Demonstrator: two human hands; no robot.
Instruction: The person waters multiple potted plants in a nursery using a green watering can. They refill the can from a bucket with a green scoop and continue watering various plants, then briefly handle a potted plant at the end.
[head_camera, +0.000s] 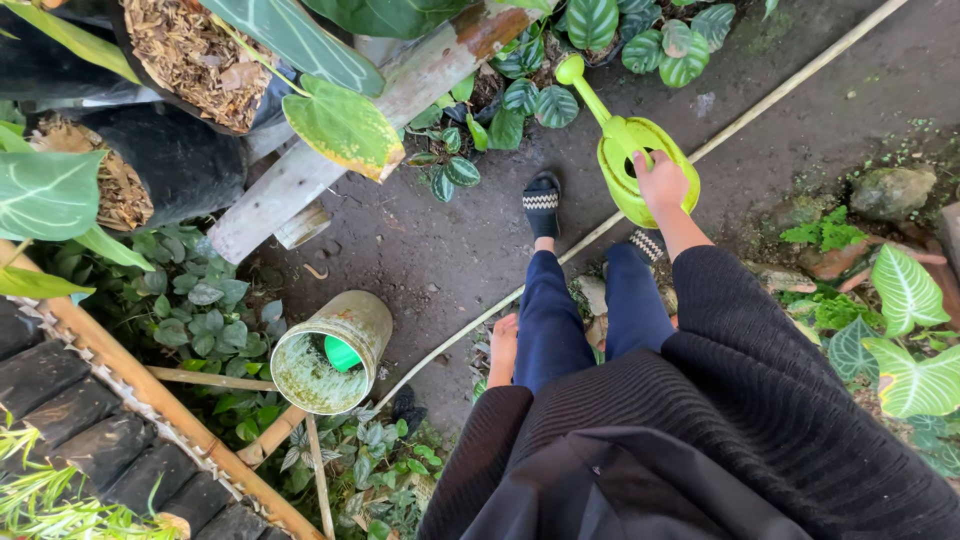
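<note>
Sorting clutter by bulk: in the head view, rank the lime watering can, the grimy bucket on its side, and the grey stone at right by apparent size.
1. Watering can, spout included, held by the right hand.
2. Bucket, close in size, so unsure.
3. Stone, clearly smallest.

Tipped mossy bucket (335, 352) beside a bamboo pole (640, 200), black grow bags (180, 155), leafy plants (905, 330) around.

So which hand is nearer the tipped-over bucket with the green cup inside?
Left. The left hand hangs by the leg, just right of the bucket in the picture. The right hand is farther off, gripping the green watering can.
</note>
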